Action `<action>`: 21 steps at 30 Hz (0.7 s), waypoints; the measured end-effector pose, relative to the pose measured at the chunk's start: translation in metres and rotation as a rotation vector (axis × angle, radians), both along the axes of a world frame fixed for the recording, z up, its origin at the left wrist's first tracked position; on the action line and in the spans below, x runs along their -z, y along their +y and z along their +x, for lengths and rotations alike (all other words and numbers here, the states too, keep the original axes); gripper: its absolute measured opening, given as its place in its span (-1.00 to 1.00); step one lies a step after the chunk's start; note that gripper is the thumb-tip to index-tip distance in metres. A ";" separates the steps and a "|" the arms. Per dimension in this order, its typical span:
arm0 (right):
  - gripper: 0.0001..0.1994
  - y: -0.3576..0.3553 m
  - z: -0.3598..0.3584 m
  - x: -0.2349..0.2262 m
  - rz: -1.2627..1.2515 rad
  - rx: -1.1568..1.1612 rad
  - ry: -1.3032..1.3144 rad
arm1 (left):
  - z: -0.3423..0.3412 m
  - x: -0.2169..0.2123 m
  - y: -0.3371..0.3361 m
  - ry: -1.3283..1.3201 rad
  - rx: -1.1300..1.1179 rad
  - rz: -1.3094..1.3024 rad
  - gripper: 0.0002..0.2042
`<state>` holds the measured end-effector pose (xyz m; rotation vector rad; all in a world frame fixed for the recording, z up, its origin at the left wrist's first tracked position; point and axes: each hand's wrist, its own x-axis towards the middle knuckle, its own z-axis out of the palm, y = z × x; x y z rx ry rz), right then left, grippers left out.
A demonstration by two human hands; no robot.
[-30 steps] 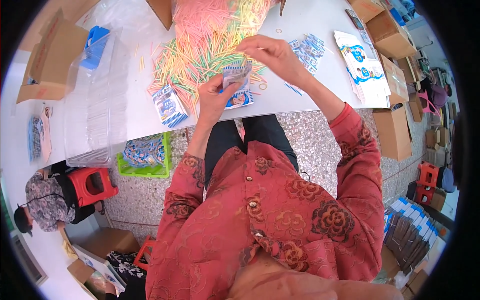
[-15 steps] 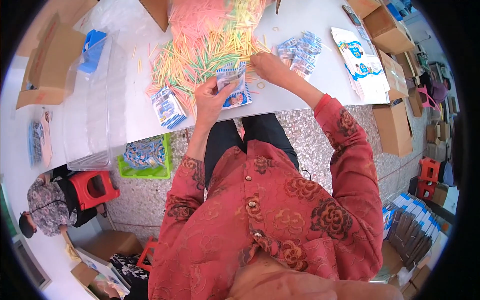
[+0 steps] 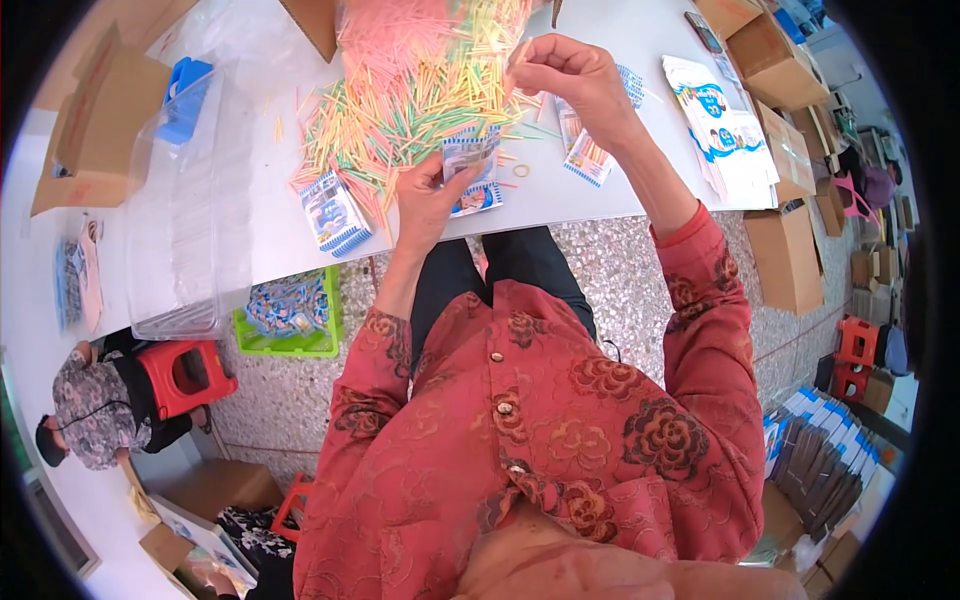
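My left hand (image 3: 424, 200) grips a small blue-and-white printed plastic packet (image 3: 470, 150), held upright at the near edge of the heap. Under it lies another such packet (image 3: 478, 200). A big loose pile of thin pink, yellow and green sticks (image 3: 420, 110) spreads over the table. Raised at the pile's right side, my right hand (image 3: 580, 85) has thumb and fingers pinched together on a few thin pale sticks (image 3: 522, 55); how many is hidden. Left of my left hand is a stack of flat packets (image 3: 335, 215). Filled packets (image 3: 590, 160) lie below my right hand.
On the white table (image 3: 560, 205) are a clear plastic tray (image 3: 180, 240), a blue holder (image 3: 185, 100), white printed bags (image 3: 720, 130) and a phone (image 3: 702, 32). Cardboard boxes (image 3: 785, 260) stand right. A green crate (image 3: 290, 315) sits below. Another person (image 3: 95, 410) is at left.
My right hand has risen from the pile's right edge, moving up and right with pinched sticks. The packet in my left hand has shifted slightly right.
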<state>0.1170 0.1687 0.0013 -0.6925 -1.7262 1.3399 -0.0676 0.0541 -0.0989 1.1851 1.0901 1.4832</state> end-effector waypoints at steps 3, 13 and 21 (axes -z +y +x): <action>-0.92 -0.014 -0.009 -0.002 -0.033 -0.062 -0.018 | 0.005 -0.002 0.000 -0.032 0.021 -0.036 -0.83; -0.86 -0.030 -0.020 0.021 -0.099 -0.179 -0.138 | 0.004 -0.011 -0.004 0.006 0.049 -0.033 -0.80; -0.80 -0.036 -0.008 0.031 -0.113 -0.067 -0.070 | 0.006 -0.022 -0.005 -0.113 0.058 -0.032 -0.81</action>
